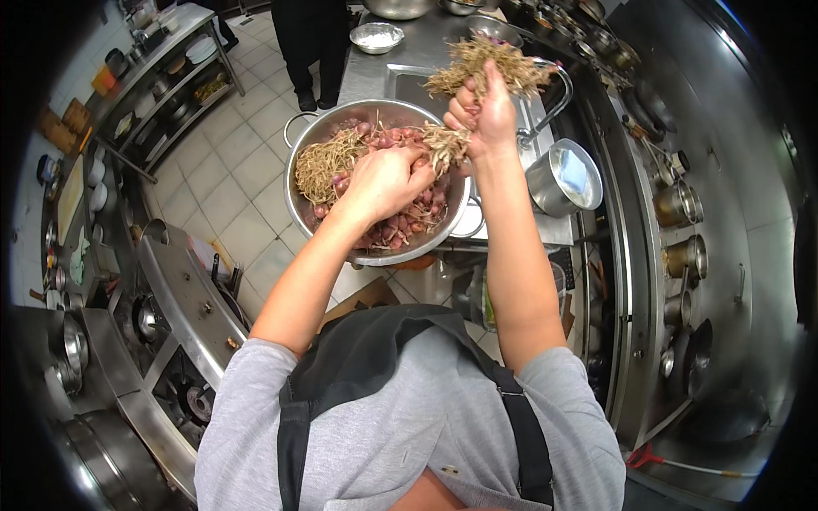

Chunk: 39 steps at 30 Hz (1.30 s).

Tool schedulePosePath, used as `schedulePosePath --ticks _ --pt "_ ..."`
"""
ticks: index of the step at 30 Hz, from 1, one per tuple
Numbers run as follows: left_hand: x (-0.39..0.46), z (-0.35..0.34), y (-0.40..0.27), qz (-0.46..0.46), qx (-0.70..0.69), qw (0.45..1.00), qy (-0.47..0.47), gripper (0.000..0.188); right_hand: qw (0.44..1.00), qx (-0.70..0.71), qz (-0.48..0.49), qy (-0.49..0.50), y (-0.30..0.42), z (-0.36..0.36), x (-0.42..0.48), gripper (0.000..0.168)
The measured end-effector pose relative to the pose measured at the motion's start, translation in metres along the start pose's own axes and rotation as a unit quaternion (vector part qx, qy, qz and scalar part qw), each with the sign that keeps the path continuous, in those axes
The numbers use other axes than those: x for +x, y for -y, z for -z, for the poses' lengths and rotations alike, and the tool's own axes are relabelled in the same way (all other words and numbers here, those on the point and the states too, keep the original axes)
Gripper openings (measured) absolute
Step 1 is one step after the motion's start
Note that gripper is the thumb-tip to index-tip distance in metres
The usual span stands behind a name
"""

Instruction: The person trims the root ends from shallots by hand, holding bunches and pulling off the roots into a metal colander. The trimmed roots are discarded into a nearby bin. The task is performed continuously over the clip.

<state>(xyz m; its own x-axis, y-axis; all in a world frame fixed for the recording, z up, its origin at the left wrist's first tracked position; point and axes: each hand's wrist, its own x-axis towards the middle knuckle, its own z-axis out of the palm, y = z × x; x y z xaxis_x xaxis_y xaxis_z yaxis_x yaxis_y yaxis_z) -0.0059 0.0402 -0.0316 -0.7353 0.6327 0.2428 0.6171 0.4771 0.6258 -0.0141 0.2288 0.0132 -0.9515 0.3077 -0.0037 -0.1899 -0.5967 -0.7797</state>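
My right hand (486, 115) is wrapped around a bunch of dried shallot stalks (492, 61), thumb pointing up. Dry tops fan out above the fist, and the bunch's lower end comes out below it. Over the basin, my left hand (386, 182) has its fingers curled at that lower end, apparently pinching a shallot; the fingertips are partly hidden. Beneath is a large two-handled metal basin (367, 260) with many reddish-purple shallots (399, 233) inside. On the basin's left side lies a tangle of dry stringy stalks (329, 163).
Behind the basin, a steel counter (370, 70) has a sink (415, 86), a curved faucet (562, 96) and a bowl of white contents (377, 38). A metal pot (562, 179) stands right. Another person's legs (303, 51) are ahead. Stove burners (195, 402) lie left.
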Motion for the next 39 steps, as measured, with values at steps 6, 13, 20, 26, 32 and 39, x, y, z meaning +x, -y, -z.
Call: schedulePosePath --ticks 6,13,20,26,32,39 --pt "-0.044 -0.007 -0.006 0.008 0.021 1.000 0.006 0.039 0.983 -0.080 0.073 -0.146 -0.006 -0.002 0.032 0.046" --pt "-0.037 0.009 0.017 -0.007 0.073 0.995 -0.065 0.040 0.997 0.021 0.048 -0.055 0.005 0.000 0.032 0.042" --pt "-0.013 -0.003 0.011 0.026 -0.120 0.988 -0.095 0.061 0.996 0.087 -0.018 -0.007 -0.009 -0.029 0.021 0.046" --pt "-0.001 0.003 0.012 0.077 -0.143 0.985 -0.052 0.049 0.996 0.083 -0.020 -0.032 -0.011 -0.034 0.020 0.045" --pt "0.007 0.004 0.017 0.016 -0.206 0.976 -0.064 0.045 0.995 0.057 0.002 -0.081 -0.010 -0.038 0.021 0.043" --pt "0.012 0.004 0.000 0.093 -0.139 0.986 -0.024 0.039 0.972 0.028 0.108 -0.207 -0.027 -0.030 0.046 0.041"
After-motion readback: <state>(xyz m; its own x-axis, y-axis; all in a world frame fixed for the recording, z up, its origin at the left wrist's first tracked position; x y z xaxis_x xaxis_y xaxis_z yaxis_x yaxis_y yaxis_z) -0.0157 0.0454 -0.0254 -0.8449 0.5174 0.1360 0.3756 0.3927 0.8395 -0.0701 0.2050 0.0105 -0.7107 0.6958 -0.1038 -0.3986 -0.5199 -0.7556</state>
